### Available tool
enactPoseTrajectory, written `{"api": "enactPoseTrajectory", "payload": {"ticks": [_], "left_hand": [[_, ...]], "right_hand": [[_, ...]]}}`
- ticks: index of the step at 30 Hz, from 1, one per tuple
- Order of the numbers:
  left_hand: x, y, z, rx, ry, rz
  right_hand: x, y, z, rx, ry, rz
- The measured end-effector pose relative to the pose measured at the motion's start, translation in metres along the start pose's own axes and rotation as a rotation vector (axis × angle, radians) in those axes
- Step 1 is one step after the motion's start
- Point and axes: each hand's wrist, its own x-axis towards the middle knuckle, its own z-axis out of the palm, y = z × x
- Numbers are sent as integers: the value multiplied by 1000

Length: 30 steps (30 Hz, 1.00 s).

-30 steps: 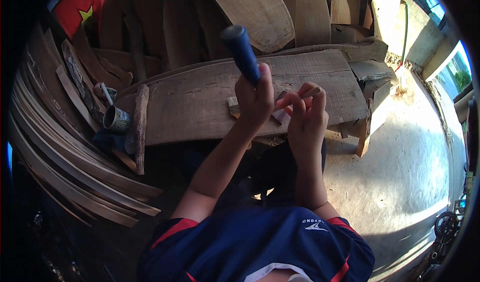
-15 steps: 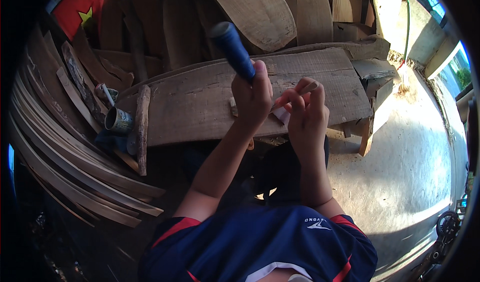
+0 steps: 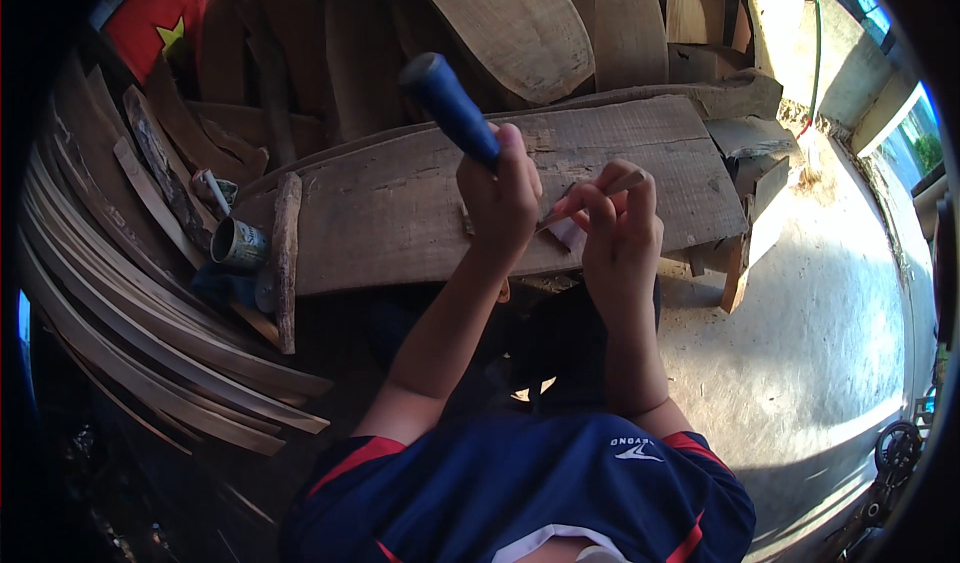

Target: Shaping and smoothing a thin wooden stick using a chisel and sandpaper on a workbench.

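My left hand (image 3: 503,201) is closed round a thick blue handle-like cylinder (image 3: 452,108), tilted with its wide dark end up and to the left. Whatever extends from its lower end is hidden by the fist. Close beside it, my right hand (image 3: 622,238) pinches a thin, light-coloured stick (image 3: 627,182), perhaps a pencil. Below the right fingers shows a small pale piece (image 3: 570,233), too unclear to name. Both hands are above a broad wooden plank (image 3: 380,223). A small light block at the plank's middle is partly hidden by my left wrist.
Long curved wooden strips (image 3: 170,333) are stacked at the left. A printed can (image 3: 238,243) and an upright wooden piece (image 3: 286,263) stand at the plank's left end. Large boards (image 3: 520,23) lean behind. A red flag (image 3: 155,13) hangs far left; sunlit concrete floor (image 3: 800,333) lies right.
The blue cylinder has tipped further left and its top end is slightly lower. My right hand has shifted slightly to the right, with the stick still pinched.
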Motion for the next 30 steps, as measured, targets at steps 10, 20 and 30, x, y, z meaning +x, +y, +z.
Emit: {"api": "enactPoseTrajectory", "payload": {"ticks": [10,20,30], "left_hand": [[-1,-14,-8,-15,10,-63],[-2,-19,-13,144,-37,43],[-3,-30,-19,209,-47,-7]], "right_hand": [[-1,0,-2,4,1,15],[-2,-1,3,-14,-15,-51],[-1,0,0,28,-6,15]]}}
